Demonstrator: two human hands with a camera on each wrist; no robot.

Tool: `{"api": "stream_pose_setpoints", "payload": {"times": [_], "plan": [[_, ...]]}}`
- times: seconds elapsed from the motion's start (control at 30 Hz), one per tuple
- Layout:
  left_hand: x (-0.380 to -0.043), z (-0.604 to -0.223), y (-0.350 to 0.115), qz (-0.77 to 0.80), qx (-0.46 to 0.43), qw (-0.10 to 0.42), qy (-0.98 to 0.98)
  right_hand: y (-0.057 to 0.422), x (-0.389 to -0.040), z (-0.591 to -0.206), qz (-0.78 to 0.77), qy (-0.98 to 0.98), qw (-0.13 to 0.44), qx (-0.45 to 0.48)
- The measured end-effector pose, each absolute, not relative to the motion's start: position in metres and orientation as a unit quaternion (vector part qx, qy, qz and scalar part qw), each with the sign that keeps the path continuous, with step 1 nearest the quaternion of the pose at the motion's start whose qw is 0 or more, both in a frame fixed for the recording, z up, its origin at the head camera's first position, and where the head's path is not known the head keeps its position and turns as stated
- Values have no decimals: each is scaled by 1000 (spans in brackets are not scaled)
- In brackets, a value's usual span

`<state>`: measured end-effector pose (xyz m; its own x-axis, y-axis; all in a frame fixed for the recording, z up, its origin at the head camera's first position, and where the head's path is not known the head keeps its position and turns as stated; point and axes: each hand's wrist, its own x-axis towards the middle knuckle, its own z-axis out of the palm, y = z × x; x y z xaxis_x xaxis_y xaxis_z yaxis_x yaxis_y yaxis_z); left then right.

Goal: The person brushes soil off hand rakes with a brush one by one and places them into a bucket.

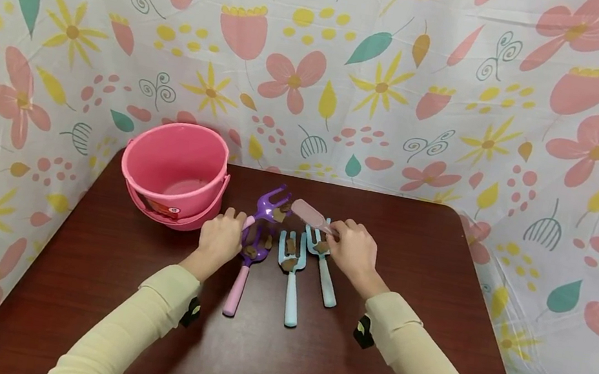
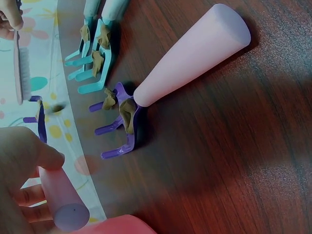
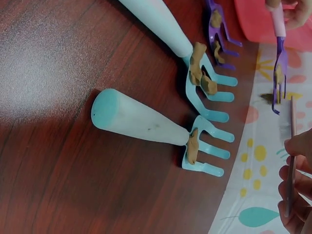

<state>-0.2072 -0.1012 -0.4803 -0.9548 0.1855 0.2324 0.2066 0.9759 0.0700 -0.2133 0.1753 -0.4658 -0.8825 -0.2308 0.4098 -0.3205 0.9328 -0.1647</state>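
My left hand [image 1: 222, 237] grips the pink handle of a purple toy garden fork [image 1: 271, 207], its tines raised and smeared with brown clay-like lumps. My right hand [image 1: 353, 248] holds a pale pink brush [image 1: 309, 213] by its handle. White bristles [image 2: 25, 73] show in the left wrist view, facing the raised fork. A small dark blurred lump [image 3: 267, 98] appears beside the tines in the right wrist view. On the table below lie a second purple fork [image 1: 256, 252] and two light blue forks, one in the middle [image 1: 291, 297] and one further right [image 1: 327, 283], all with brown lumps on their tines.
A pink bucket [image 1: 172, 193] with its handle hanging down stands at the table's back left, close to my left hand. The dark wooden table [image 1: 394, 372] ends at a flower-printed cloth [image 1: 300, 36] behind and along the sides.
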Motion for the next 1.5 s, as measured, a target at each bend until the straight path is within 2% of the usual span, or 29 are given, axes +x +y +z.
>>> {"api": "stream_pose_setpoints", "payload": {"times": [0.3,0.67,1.27,1.5], "plan": [[-207,-482,-102,-59,-97,105,-988,174,-215,-465,135,-951,233,152],[-207,-482,-95,-55,-110,95,-988,153,-211,-460,147,-951,204,179],[-204,-481,-91,-63,-134,152,-977,144,-211,-467,143,-950,193,199],[-205,-481,-93,-59,-132,149,-978,150,-214,-469,149,-954,178,192]]}}
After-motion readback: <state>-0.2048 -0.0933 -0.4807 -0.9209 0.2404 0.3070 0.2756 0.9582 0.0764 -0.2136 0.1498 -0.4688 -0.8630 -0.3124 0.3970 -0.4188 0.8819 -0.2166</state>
